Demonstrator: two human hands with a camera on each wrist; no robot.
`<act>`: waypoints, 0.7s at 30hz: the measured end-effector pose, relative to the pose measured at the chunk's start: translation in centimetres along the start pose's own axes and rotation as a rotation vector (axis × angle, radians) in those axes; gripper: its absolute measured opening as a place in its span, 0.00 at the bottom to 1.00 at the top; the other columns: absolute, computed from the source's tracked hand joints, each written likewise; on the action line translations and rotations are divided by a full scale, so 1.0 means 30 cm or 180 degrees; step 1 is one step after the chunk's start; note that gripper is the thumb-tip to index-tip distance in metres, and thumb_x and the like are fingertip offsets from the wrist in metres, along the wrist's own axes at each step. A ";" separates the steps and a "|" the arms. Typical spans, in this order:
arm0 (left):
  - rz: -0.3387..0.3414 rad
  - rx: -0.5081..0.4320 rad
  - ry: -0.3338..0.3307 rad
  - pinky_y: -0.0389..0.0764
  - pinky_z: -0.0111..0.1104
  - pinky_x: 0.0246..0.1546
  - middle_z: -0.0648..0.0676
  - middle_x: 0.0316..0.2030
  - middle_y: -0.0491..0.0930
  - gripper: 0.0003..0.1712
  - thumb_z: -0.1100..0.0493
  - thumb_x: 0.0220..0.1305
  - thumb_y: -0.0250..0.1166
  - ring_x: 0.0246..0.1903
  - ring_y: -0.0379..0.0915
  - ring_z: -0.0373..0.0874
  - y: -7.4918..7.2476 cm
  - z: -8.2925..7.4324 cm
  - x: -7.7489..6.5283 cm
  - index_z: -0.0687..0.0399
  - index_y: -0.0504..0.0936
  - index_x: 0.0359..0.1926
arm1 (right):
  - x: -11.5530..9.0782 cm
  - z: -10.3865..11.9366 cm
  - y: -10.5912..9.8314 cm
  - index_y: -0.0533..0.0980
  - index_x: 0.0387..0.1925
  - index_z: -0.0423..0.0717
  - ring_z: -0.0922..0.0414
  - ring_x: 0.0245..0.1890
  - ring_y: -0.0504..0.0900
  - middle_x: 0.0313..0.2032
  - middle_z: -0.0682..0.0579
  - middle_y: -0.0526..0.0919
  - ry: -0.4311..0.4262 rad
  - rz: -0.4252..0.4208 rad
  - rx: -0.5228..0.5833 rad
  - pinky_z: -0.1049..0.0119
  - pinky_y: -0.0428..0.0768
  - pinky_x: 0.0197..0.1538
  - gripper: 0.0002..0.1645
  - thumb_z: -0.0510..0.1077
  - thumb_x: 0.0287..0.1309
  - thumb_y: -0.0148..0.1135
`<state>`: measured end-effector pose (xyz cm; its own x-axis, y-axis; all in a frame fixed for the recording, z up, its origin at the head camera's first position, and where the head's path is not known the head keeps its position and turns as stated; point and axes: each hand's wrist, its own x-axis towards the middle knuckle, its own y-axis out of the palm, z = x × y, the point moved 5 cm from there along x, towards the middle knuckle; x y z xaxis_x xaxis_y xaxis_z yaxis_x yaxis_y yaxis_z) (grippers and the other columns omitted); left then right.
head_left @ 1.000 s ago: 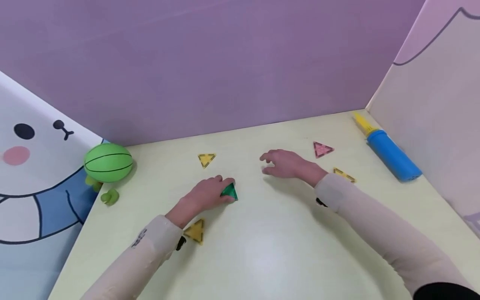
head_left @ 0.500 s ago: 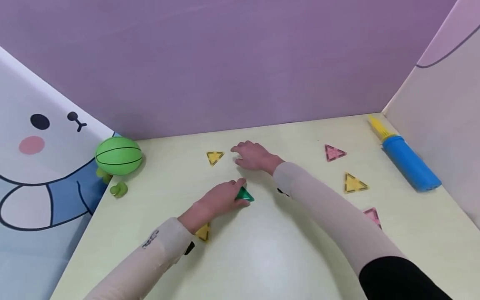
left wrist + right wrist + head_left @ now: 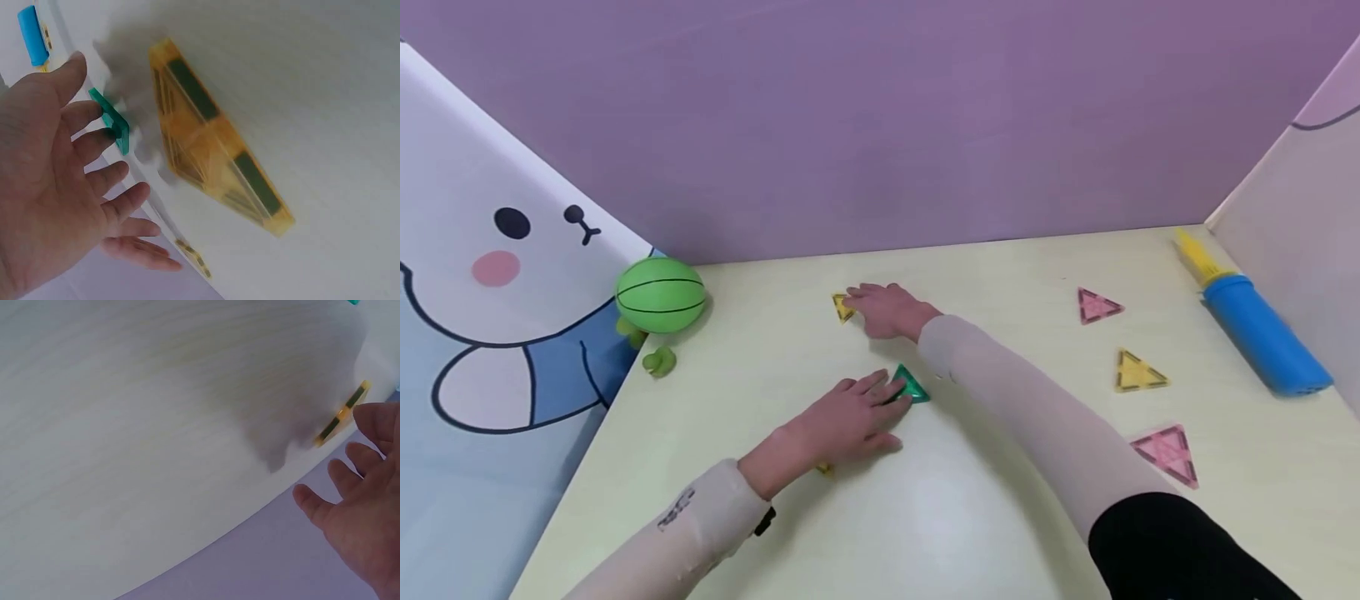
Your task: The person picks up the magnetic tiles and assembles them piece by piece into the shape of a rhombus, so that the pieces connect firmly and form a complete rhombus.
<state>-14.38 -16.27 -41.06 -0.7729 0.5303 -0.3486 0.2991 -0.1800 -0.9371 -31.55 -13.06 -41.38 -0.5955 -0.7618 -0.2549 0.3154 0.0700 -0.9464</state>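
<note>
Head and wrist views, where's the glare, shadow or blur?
Head: whitish glare on the table between the sleeves, soft shadows beside them. Left wrist: the nearest yellow triangle looks soft-edged. Right wrist: rather dim, with a grey shadow beside the fingers.

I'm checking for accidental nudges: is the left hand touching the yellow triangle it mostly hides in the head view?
Apart. The left wrist view shows shadowed tabletop between the left hand and the yellow triangle.

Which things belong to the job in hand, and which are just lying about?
Likely job:
green triangle near the left hand
yellow triangle near the right hand
two other yellow triangles
two pink triangles

Lying about:
green ball
blue cylinder
small green object
</note>
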 end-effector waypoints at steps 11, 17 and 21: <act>-0.0218 0.0178 0.0107 0.68 0.48 0.68 0.57 0.73 0.63 0.36 0.33 0.74 0.48 0.72 0.57 0.56 -0.021 -0.031 0.035 0.42 0.63 0.75 | -0.012 0.004 0.012 0.60 0.76 0.55 0.47 0.75 0.59 0.75 0.49 0.60 -0.0033 -0.0012 -0.0431 0.45 0.61 0.73 0.32 0.45 0.72 0.43; 0.0031 0.0173 0.0191 0.64 0.43 0.72 0.47 0.79 0.50 0.32 0.49 0.79 0.50 0.79 0.44 0.46 -0.018 0.005 0.043 0.45 0.56 0.78 | -0.043 -0.003 0.006 0.61 0.76 0.52 0.46 0.72 0.60 0.73 0.45 0.60 -0.0009 0.0028 -0.0507 0.48 0.66 0.71 0.31 0.46 0.74 0.42; 0.0041 0.0321 0.0236 0.70 0.43 0.68 0.52 0.79 0.52 0.32 0.57 0.76 0.51 0.77 0.51 0.51 -0.004 -0.008 0.049 0.46 0.57 0.78 | -0.062 -0.013 0.009 0.62 0.75 0.50 0.45 0.73 0.58 0.76 0.45 0.57 -0.0022 0.0030 -0.0438 0.48 0.66 0.71 0.31 0.45 0.73 0.44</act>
<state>-15.42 -15.27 -41.44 -0.7248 0.5864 -0.3617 0.2480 -0.2677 -0.9310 -30.66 -11.38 -41.23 -0.5877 -0.7651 -0.2630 0.2163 0.1647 -0.9623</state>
